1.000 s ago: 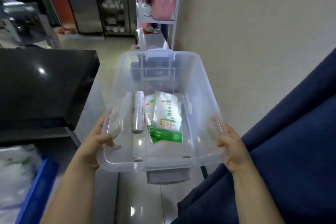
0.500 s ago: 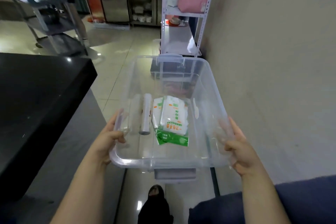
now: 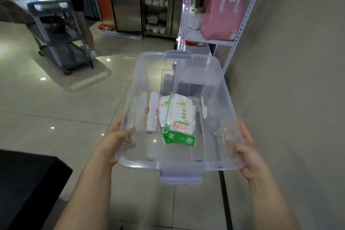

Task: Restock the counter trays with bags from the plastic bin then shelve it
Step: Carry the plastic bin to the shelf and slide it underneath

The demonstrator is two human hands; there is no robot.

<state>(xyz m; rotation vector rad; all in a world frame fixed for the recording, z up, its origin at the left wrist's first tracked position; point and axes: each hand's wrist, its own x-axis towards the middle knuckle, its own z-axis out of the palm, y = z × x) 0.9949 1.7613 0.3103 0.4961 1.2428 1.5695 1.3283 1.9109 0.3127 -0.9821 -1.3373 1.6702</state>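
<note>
— Where is the bin (image 3: 140, 164) held?

— It is carried roughly level above the tiled floor (image 3: 56, 117), not yet set on any shelf. Its left rim is clasped by the left grip (image 3: 113, 140), and its right rim by the right grip (image 3: 250, 157). Each is curled round the lip.

— What is left inside?

— A few green-and-white bags (image 3: 179, 117) lie flat on the bottom, with a pale roll (image 3: 153, 114) just to their left. Restocking is judged done or nearly so, and shelving is taken as the step in hand.

— What could go wrong?

— The white rack (image 3: 233, 43) stands far right against the wall, and a pink bag (image 3: 222, 18) is already kept on its shelf. A rack post could be clipped by the bin's far corner if the approach is crowded against the wall. If the bin is tipped, the loose contents could be slid to one end.

— Can any writing be read?

— Orange and green print is seen on the bags, but no word or brand can be made out.
</note>
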